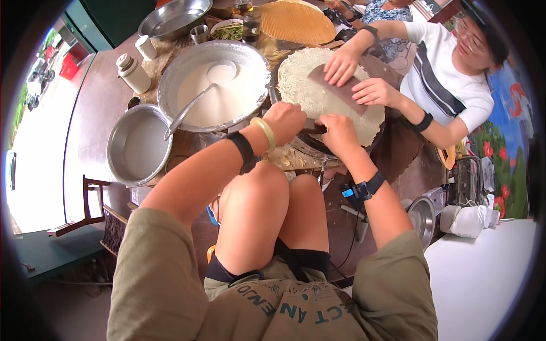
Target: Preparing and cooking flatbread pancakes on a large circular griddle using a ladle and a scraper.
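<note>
A round pancake (294,79) lies on a dark griddle (273,91) in front of me. At its near edge my right hand (340,134) grips a small dark flat scraper (313,126). My left hand (285,122) is closed at the scraper's left end, its fingertips partly hidden. Across the griddle, a co-worker's two hands (343,66) press a wider brown scraper (337,89) against the pancake. Left of the griddle stands a large metal basin (166,85) of pale batter (194,102), with a ladle (192,106) resting in it.
A smaller metal basin (111,145) stands at the table's near left, beside a white bottle (134,74) and a white cup (146,47). Behind the griddle are a round woven board (296,23), a bowl of greens (228,30) and a dark jar (251,30).
</note>
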### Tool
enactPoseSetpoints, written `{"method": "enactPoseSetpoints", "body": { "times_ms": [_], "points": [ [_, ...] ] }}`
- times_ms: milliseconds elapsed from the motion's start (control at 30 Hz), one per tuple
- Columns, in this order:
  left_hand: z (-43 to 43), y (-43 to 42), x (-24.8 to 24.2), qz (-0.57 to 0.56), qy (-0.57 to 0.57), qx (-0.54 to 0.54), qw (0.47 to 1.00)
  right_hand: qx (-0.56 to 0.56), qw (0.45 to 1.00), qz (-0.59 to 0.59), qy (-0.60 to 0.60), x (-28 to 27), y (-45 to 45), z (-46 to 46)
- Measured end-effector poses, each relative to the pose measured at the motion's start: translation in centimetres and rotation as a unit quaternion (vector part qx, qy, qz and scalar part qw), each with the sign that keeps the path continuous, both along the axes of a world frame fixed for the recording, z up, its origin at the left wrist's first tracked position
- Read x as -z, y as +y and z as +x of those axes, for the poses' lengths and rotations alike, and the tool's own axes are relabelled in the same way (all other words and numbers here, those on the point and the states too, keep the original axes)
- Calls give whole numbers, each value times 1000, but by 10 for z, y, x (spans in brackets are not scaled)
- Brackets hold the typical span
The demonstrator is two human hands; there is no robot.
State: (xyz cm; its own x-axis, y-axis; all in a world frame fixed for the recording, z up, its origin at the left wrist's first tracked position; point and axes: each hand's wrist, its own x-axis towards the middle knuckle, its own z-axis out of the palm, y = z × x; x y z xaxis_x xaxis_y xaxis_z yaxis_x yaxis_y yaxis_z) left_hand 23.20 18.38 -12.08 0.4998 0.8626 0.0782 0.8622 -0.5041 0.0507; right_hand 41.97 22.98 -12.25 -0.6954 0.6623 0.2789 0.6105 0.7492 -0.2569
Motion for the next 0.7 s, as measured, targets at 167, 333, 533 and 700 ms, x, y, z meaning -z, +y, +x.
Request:
{"method": "enactPoseSetpoints", "body": {
  "times_ms": [167, 333, 533, 700],
  "points": [
    [27, -20, 7, 14, -19, -24, 999, -3, 1000, 1, 2, -2, -25, 25],
    [41, -28, -8, -40, 2, 12, 999, 45, 997, -27, -54, -7, -46, 46],
    [58, -8, -34, -27, -31, 35, 999, 68, 997, -31, 7, -42, -38, 74],
    [43, 46, -54, 12, -66, -26, 997, 44, 995, 18, 87, -56, 17, 59]
  ]
}}
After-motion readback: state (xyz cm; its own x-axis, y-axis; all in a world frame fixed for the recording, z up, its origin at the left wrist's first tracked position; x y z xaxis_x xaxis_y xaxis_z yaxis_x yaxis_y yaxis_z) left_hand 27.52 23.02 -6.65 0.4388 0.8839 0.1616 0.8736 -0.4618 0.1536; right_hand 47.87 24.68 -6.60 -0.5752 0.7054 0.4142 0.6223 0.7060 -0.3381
